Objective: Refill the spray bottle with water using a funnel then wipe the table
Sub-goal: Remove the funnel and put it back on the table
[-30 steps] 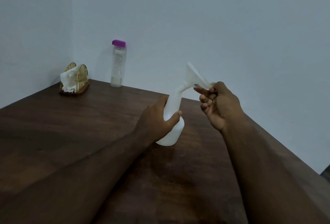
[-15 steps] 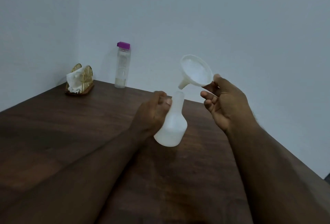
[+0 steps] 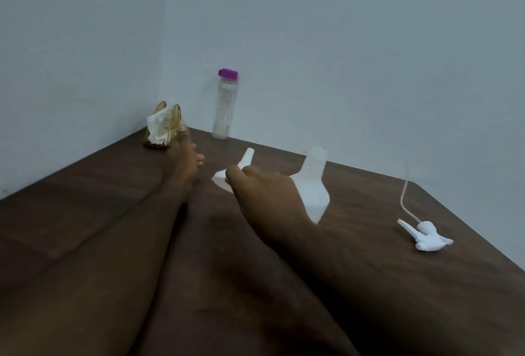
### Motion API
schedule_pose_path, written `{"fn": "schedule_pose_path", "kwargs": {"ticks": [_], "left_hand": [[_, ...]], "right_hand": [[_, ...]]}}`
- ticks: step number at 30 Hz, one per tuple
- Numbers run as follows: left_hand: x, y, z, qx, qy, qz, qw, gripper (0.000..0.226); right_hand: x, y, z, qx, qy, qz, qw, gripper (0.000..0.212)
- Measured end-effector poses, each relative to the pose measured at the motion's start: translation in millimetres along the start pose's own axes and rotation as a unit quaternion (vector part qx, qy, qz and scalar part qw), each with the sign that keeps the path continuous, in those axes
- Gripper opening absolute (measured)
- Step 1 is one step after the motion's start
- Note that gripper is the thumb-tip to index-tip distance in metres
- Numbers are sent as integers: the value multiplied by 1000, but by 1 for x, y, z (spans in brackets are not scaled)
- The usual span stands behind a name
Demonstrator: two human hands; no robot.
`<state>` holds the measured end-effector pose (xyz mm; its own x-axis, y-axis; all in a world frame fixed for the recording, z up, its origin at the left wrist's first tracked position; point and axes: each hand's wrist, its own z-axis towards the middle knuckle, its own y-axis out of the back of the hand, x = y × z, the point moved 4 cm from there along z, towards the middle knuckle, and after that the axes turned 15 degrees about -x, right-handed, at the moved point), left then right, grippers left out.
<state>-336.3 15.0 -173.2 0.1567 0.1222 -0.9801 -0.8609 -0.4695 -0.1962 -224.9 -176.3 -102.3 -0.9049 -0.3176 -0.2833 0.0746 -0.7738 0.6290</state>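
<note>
Funnel (image 3: 231, 173) now inverted on table (image 3: 85, 213).

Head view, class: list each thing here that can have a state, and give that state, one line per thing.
spray bottle: uncapped, standing on the table, unheld
funnel: mouth down, spout up, held by the right hand
spray head: off the bottle, lying on the table
water bottle: upright, purple cap on
napkin holder: holds napkins
left hand: fingers straight, reaching toward the napkin holder

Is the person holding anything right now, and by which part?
The right hand holds the white funnel at its wide cone end, spout pointing away. The left hand holds nothing.
</note>
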Motion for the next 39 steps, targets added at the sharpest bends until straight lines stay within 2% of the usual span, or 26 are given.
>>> {"fn": "schedule_pose_path", "kwargs": {"ticks": [4, 7, 10, 13, 16, 18, 20, 22, 24, 29, 33, 39], "left_hand": [[3, -3, 5, 64, -12, 41, 997, 79], [4, -3, 8, 114, -39, 79, 990, 88], [5, -5, 16, 146, -46, 105, 983, 81], [6, -8, 24, 173, -64, 142, 973, 74], [5, -10, 26, 201, -137, 197, 950, 71], [6, -12, 27, 209, -187, 239, 929, 63], [8, -17, 30, 211, -223, 258, 916, 45], [7, -20, 33, 206, -248, 267, 908, 28], [9, -24, 36, 206, -256, 264, 907, 18], [11, -28, 36, 208, -288, 259, 898, 11], [10, -28, 32, 210, -314, 265, 887, 16], [9, -29, 30, 208, -304, 261, 892, 20]], "right_hand": [[-19, -28, 18, -3, -56, -44, 997, 19], [-30, -61, 27, 60, -86, -78, 991, 18], [-37, -100, 37, 117, -97, -109, 982, 19], [-46, -138, 46, 104, -124, -111, 980, 19], [-68, -175, 62, 112, -163, -94, 976, 27], [-86, -195, 72, 153, -222, -65, 961, 24], [-100, -210, 79, 169, -279, -39, 945, 20], [-109, -220, 82, 154, -306, -36, 939, 14], [-116, -228, 84, 130, -322, -40, 937, 17], [-129, -247, 91, 88, -343, -72, 932, 15], [-135, -254, 91, 96, -352, -79, 928, 17], [-137, -255, 93, 104, -364, -64, 923, 20]]}}
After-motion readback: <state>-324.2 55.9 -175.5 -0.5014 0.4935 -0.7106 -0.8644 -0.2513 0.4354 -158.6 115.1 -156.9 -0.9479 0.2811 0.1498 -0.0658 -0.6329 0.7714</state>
